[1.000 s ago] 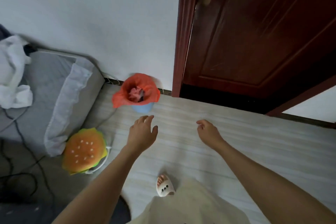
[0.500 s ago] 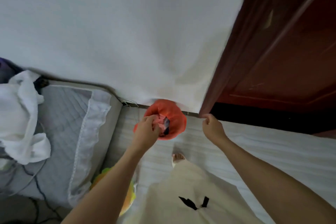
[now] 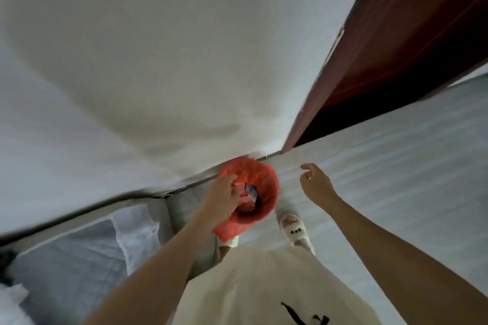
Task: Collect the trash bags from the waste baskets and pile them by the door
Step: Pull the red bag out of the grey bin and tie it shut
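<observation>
A red trash bag (image 3: 266, 187) lines a small waste basket that stands on the floor against the white wall, left of the dark red door (image 3: 396, 42). The bag's rim is folded outward and hides the basket; pink and dark trash lies inside. My left hand (image 3: 221, 199) lies over the bag's left rim with its fingers curled onto the plastic. My right hand (image 3: 315, 183) hovers to the right of the bag, fingers apart, holding nothing.
A grey mattress with a white frilled pillow (image 3: 132, 235) lies along the wall at the left. My feet in white slippers (image 3: 294, 228) stand on the pale plank floor (image 3: 396, 166) just before the basket. My cream garment fills the bottom middle.
I have stepped closer and the view has tilted down over the basket. My left hand has settled further onto the bag's rim. My right hand has moved off the door frame and opened.
</observation>
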A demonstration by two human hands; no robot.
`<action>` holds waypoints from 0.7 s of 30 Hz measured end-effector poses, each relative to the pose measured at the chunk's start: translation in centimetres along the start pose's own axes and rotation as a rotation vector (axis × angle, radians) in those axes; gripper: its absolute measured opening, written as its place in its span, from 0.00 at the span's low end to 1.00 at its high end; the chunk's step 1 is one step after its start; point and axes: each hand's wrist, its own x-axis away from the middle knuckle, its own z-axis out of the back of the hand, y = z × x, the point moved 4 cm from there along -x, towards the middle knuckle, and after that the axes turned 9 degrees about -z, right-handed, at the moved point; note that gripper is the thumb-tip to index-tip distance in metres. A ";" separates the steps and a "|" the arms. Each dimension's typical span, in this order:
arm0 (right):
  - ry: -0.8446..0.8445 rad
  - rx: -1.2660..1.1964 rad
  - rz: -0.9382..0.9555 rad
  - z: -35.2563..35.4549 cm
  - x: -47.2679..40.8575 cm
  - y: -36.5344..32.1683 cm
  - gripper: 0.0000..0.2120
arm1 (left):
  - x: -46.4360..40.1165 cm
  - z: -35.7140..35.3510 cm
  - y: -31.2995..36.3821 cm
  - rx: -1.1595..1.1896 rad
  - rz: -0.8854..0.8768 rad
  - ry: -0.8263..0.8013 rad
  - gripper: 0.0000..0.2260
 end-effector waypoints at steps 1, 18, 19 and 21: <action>0.023 -0.033 -0.033 -0.7 -0.1 0.4 0.18 | -1.0 -0.2 -0.8 -0.022 -0.043 -0.047 0.13; 0.034 -0.219 -0.206 -15.5 -16.0 16.5 0.17 | -16.0 -21.0 -7.9 -0.142 -0.242 -0.166 0.16; 0.019 -0.211 -0.207 -16.8 -17.8 17.5 0.17 | -17.6 -22.4 -8.7 -0.198 -0.294 -0.138 0.16; -0.001 -0.212 -0.180 -19.7 -22.1 19.2 0.18 | -21.1 -25.2 -10.3 -0.375 -0.449 -0.075 0.17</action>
